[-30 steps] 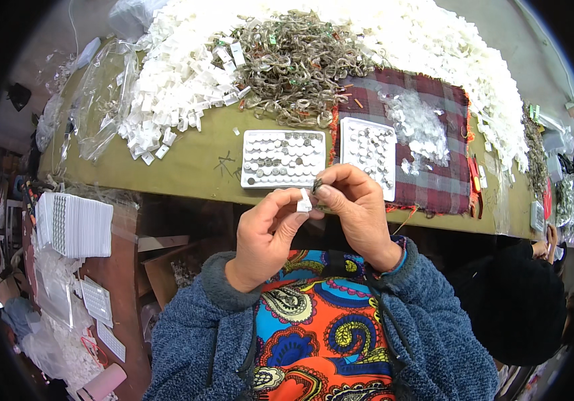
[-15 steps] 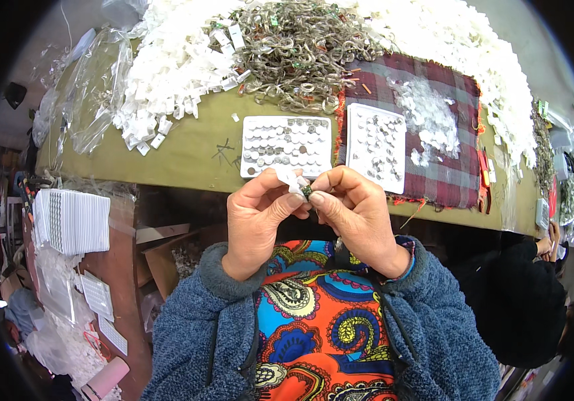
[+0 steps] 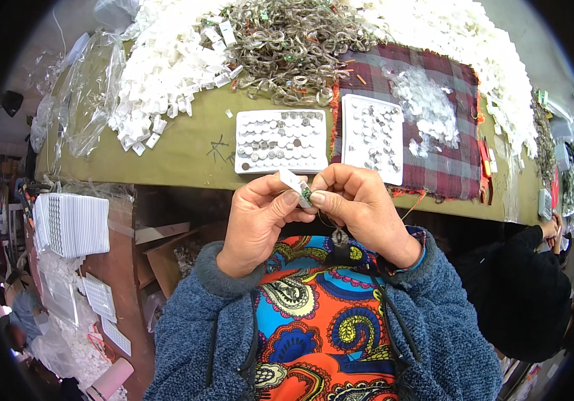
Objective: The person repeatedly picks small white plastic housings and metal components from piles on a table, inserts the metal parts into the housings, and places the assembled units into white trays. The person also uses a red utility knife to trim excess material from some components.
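Note:
Between my two hands, above my lap at the table's near edge, is a small white plastic casing [image 3: 291, 180] with a little green circuit board [image 3: 306, 194] against it. My left hand [image 3: 255, 224] pinches the casing between thumb and fingers. The thumb and forefinger of my right hand [image 3: 366, 212] are closed on the green board's edge. A thin wire runs down below my right hand to a small grey-brown coil [image 3: 340, 236] hanging over my patterned clothing. Just beyond my fingers lie a white tray [image 3: 239, 137] with rows of round pieces and a second white tray [image 3: 346, 137] to its right.
White casings [image 3: 163, 87] and tangled coiled wires [image 3: 287, 53] are heaped at the back. Clear plastic bits [image 3: 427, 110] lie on a plaid cloth [image 3: 457, 177]. Stacked white trays [image 3: 76, 224] stand at left. A co-worker in black [image 3: 521, 294] sits at right.
The casing has tipped more upright in my left hand, and more of the green board shows. The coil below my right hand now hangs in clearer view. The view has shifted slightly.

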Motion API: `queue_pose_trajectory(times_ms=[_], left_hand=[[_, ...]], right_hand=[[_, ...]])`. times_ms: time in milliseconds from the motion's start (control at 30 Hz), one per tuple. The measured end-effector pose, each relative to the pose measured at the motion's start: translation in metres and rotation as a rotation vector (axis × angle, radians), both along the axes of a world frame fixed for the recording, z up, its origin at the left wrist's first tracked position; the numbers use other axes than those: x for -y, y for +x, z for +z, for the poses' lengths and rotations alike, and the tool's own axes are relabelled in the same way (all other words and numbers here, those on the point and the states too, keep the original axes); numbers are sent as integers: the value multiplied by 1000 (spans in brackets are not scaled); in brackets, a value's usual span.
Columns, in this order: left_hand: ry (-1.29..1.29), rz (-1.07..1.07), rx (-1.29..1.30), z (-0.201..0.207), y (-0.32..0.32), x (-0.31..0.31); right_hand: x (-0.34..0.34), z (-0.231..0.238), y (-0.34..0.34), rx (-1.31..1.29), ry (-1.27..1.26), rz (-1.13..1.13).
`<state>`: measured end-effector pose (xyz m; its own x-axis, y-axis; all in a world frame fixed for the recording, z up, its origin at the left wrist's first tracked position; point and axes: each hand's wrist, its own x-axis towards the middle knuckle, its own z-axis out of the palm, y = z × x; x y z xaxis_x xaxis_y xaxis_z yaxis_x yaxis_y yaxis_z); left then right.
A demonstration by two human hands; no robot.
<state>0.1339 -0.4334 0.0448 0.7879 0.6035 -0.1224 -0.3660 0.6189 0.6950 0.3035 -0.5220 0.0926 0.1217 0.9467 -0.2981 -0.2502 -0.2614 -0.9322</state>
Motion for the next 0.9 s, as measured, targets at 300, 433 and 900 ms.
queue_pose_trajectory(times_ms=[300,433,900], left_hand=[[-46,121,-13,0,4,4],[-77,123,-45,3,3,2],[144,141,-85,12,-3,0]], right_hand=[[-2,-14,-16,840,467,-178],[-2,-17,-12,817,493,-153],[6,0,-12,297,276,-110]])
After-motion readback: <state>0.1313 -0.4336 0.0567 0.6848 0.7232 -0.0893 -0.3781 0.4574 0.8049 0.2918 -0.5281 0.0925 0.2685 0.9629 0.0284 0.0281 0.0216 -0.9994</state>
